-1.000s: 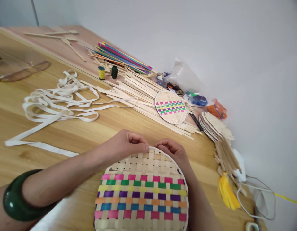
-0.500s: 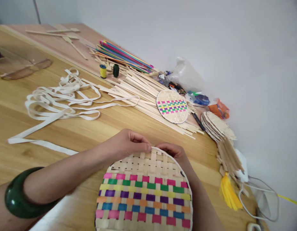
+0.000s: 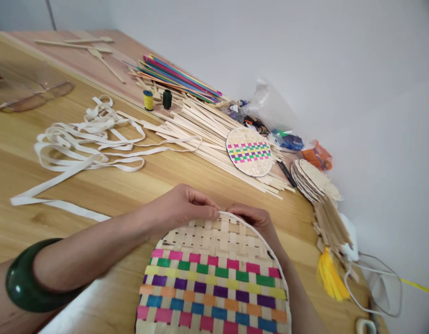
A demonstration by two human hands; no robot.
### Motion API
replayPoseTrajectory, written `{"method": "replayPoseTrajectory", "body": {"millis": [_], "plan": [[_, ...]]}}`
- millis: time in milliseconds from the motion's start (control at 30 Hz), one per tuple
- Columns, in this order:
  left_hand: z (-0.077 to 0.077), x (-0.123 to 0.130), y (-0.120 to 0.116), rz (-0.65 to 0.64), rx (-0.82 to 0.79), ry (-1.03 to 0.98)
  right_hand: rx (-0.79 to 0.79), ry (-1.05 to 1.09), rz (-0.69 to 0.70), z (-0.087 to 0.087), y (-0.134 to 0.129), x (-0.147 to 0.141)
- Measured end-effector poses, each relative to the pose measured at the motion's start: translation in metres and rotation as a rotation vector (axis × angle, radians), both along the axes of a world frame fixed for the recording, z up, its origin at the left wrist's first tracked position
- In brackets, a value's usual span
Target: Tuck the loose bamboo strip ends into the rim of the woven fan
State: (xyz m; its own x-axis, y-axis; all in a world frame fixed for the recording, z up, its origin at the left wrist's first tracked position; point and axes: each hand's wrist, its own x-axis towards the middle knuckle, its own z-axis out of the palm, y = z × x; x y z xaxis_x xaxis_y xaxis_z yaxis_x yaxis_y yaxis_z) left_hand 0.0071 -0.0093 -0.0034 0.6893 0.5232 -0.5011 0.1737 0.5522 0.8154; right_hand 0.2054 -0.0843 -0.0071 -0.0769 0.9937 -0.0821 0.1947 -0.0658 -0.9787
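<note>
A round woven fan panel [image 3: 214,278] of pale strips, with pink, green, yellow, purple, orange and blue bands, is held up near the bottom of the view. White ribbon binding [image 3: 282,264] runs along its edge. My left hand [image 3: 191,206] pinches the top rim between thumb and bent fingers; a dark green bangle [image 3: 17,280] circles that forearm. Just to the right, my right hand [image 3: 254,215] closes on the rim from the far side, its fingertips partly hidden behind the panel. The panel's lower part is cut off by the frame.
Loose white ribbon [image 3: 71,144] lies tangled at left, near glasses [image 3: 40,95]. Behind are pale strips [image 3: 200,132], coloured strips [image 3: 182,79], yellow [image 3: 148,100] and dark green [image 3: 167,99] spools and a smaller woven round [image 3: 249,152]. Stacked fans [image 3: 315,181] and a yellow tassel [image 3: 330,276] sit right.
The woven panel has turned slightly, its lower right side swinging right and its coloured bands now sloping more. Both hands stay at the top rim, the right one a touch farther right.
</note>
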Motion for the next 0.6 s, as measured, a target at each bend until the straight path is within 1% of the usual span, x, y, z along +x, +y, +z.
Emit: {"method": "replayPoseTrajectory", "body": {"millis": [133, 233, 300, 367, 467, 600], "plan": [[-0.001, -0.001, 0.000, -0.062, -0.017, -0.033, 0.072, -0.066, 0.039, 0.001, 0.002, 0.004], [-0.002, -0.001, -0.001, -0.070, -0.026, -0.064, 0.052, -0.074, 0.045, 0.003, 0.001, 0.004], [-0.002, -0.001, -0.001, -0.053, -0.024, -0.079, 0.027, -0.086, 0.026, 0.003, -0.001, 0.003], [-0.002, -0.001, -0.002, -0.031, -0.021, -0.084, 0.037, -0.083, -0.011, 0.002, -0.003, 0.001], [-0.004, -0.001, -0.003, -0.036, -0.002, -0.076, 0.062, -0.067, -0.050, 0.000, -0.004, -0.003], [-0.006, 0.000, -0.002, -0.035, 0.030, -0.053, 0.029, -0.060, -0.087, -0.002, -0.004, -0.007]]}}
